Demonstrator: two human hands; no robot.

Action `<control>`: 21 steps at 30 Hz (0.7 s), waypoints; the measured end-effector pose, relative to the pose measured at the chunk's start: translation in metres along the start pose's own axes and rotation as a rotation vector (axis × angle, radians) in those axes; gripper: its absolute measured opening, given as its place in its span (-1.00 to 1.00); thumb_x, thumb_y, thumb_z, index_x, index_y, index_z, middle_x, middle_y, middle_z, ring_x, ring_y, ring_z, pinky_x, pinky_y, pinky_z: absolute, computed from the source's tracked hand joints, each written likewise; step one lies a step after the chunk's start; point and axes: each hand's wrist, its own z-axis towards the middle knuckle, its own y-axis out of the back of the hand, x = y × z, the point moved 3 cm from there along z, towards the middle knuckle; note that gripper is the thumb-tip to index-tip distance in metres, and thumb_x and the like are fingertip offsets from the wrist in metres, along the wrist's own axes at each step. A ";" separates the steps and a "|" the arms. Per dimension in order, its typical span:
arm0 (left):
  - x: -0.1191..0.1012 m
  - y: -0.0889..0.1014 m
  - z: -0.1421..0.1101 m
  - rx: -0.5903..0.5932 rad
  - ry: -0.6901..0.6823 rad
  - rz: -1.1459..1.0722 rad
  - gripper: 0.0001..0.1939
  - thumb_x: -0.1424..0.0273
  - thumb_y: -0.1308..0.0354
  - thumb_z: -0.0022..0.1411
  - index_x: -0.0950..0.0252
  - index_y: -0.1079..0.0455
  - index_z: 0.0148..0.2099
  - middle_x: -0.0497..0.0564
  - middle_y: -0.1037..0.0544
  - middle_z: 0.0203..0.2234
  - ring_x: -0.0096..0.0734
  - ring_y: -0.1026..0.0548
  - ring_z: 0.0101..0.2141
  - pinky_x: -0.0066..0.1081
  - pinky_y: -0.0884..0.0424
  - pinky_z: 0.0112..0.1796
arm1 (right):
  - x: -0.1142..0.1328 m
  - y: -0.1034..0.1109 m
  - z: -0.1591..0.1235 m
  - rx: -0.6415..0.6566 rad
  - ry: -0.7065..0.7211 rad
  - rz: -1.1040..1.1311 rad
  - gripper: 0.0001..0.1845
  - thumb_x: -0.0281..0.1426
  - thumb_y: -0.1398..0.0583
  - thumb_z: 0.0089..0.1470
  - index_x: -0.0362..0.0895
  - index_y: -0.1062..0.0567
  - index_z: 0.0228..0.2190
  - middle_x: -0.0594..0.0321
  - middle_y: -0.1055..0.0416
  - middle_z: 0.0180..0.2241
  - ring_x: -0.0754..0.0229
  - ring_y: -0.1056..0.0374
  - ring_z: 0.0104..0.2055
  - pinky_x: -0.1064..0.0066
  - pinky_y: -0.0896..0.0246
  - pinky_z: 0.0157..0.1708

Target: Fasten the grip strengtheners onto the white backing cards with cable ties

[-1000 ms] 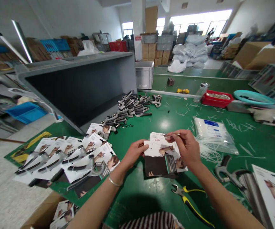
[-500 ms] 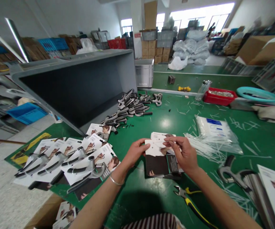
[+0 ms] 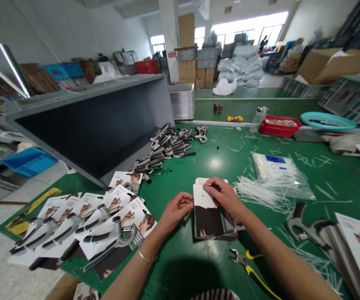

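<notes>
A stack of printed cards (image 3: 207, 221), white above and dark below, lies on the green table in front of me. My right hand (image 3: 225, 196) reaches over its upper part, fingertips pinched near a small hole in the top card. Whatever that pinch holds is hidden. Just off the stack's left edge, my left hand (image 3: 177, 210) has its fingers curled together; I cannot make out anything in them. Cutting pliers (image 3: 245, 262) with yellow-black handles lie open below the stack. White cable ties (image 3: 262, 193) are spread to the right, beside their clear bag (image 3: 278, 173).
Cards with hand grips (image 3: 111, 237) on them overlap at left. A heap of loose hand grips (image 3: 170, 146) spills from a tipped grey crate (image 3: 164, 98). One more grip (image 3: 304, 225) and stacked cards (image 3: 354, 246) sit at right. A red tray (image 3: 281, 127) stands farther back.
My left hand has let go of the card's left edge and moved slightly left and down. My right hand has shifted left over the card; the thin white tie at its fingertips no longer shows.
</notes>
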 end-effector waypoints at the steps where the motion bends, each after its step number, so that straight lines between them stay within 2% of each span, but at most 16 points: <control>1: 0.002 0.001 -0.007 -0.010 -0.024 0.055 -0.72 0.17 -0.19 0.26 0.28 -0.36 -0.14 -0.12 -0.41 -0.50 -0.57 -0.31 -0.57 -0.56 -0.21 -0.54 | -0.003 -0.001 0.000 0.023 -0.023 0.042 -0.80 -0.19 -0.18 0.18 -0.06 -0.46 -0.26 0.37 -0.36 -0.47 0.32 -0.19 -0.59 0.48 -0.11 -0.60; 4: -0.005 0.004 -0.029 0.050 -0.176 0.336 -0.84 0.31 -0.09 0.35 0.26 -0.44 -0.17 -0.04 -0.49 -0.38 -0.47 -0.44 -0.37 -0.48 -0.35 -0.32 | -0.007 -0.007 0.002 0.086 -0.047 0.100 -0.78 -0.18 -0.21 0.14 -0.08 -0.47 -0.29 0.35 -0.38 -0.41 0.37 -0.15 -0.61 0.52 -0.07 -0.66; 6: -0.012 0.005 -0.043 0.172 -0.294 0.479 -0.80 0.38 -0.01 0.40 0.24 -0.46 -0.08 0.03 -0.53 -0.25 -0.40 -0.47 -0.20 -0.41 -0.37 -0.15 | -0.008 -0.010 0.005 0.112 -0.053 0.107 -0.77 -0.19 -0.22 0.12 -0.10 -0.48 -0.31 0.32 -0.39 -0.39 0.37 -0.16 -0.60 0.53 -0.06 -0.67; 8: -0.015 0.006 -0.052 0.259 -0.360 0.545 -0.76 0.41 0.02 0.41 0.22 -0.44 0.01 0.05 -0.54 -0.20 -0.38 -0.47 -0.15 -0.39 -0.37 -0.09 | -0.007 -0.015 0.008 0.128 -0.057 0.120 -0.76 -0.19 -0.22 0.12 -0.11 -0.48 -0.31 0.33 -0.38 -0.42 0.37 -0.15 -0.60 0.54 -0.04 -0.69; 9: -0.014 0.007 -0.054 0.242 -0.373 0.575 -0.76 0.41 0.01 0.41 0.22 -0.44 0.01 0.05 -0.53 -0.20 -0.37 -0.47 -0.15 -0.39 -0.37 -0.10 | -0.006 -0.017 0.009 0.136 -0.056 0.127 -0.76 -0.19 -0.22 0.12 -0.11 -0.48 -0.31 0.34 -0.37 -0.43 0.37 -0.15 -0.60 0.54 -0.03 -0.69; 10: -0.013 0.009 -0.053 0.177 -0.374 0.611 -0.78 0.41 -0.01 0.40 0.22 -0.46 -0.03 0.04 -0.53 -0.22 -0.37 -0.47 -0.16 -0.39 -0.37 -0.10 | -0.006 -0.020 0.011 0.146 -0.049 0.130 -0.76 -0.19 -0.23 0.12 -0.12 -0.48 -0.31 0.34 -0.36 -0.44 0.37 -0.15 -0.59 0.54 -0.03 -0.68; 13: -0.006 0.014 -0.043 -0.170 -0.362 0.686 -0.82 0.42 -0.05 0.37 0.24 -0.49 -0.15 0.06 -0.49 -0.22 -0.33 -0.45 -0.17 -0.34 -0.37 -0.10 | -0.003 -0.028 0.014 0.180 -0.004 0.100 -0.78 -0.21 -0.22 0.14 -0.11 -0.50 -0.30 0.33 -0.38 -0.44 0.34 -0.20 -0.55 0.51 -0.08 -0.62; 15: -0.001 0.014 -0.034 -0.302 -0.357 0.650 -0.82 0.45 -0.06 0.34 0.25 -0.50 -0.15 0.07 -0.48 -0.21 -0.30 -0.44 -0.15 -0.31 -0.36 -0.09 | 0.000 -0.032 0.014 0.187 0.057 0.037 -0.81 -0.24 -0.21 0.16 -0.10 -0.52 -0.29 0.30 -0.43 -0.39 0.28 -0.29 -0.45 0.47 -0.18 -0.48; 18: 0.005 0.007 -0.022 -0.270 -0.342 0.513 -0.79 0.48 -0.06 0.31 0.25 -0.51 -0.10 0.04 -0.51 -0.26 -0.31 -0.45 -0.18 -0.35 -0.38 -0.12 | 0.002 -0.034 0.013 0.186 0.163 -0.065 -0.85 -0.29 -0.21 0.18 -0.07 -0.55 -0.27 0.26 -0.49 -0.29 0.18 -0.37 -0.23 0.38 -0.23 -0.21; 21: 0.009 0.002 -0.018 -0.221 -0.318 0.383 -0.77 0.46 -0.07 0.29 0.23 -0.53 -0.09 0.03 -0.52 -0.27 -0.31 -0.46 -0.20 -0.36 -0.38 -0.12 | 0.001 -0.033 0.011 0.192 0.209 -0.111 -0.85 -0.31 -0.19 0.20 -0.06 -0.55 -0.24 0.25 -0.50 -0.23 0.14 -0.37 -0.13 0.32 -0.19 -0.09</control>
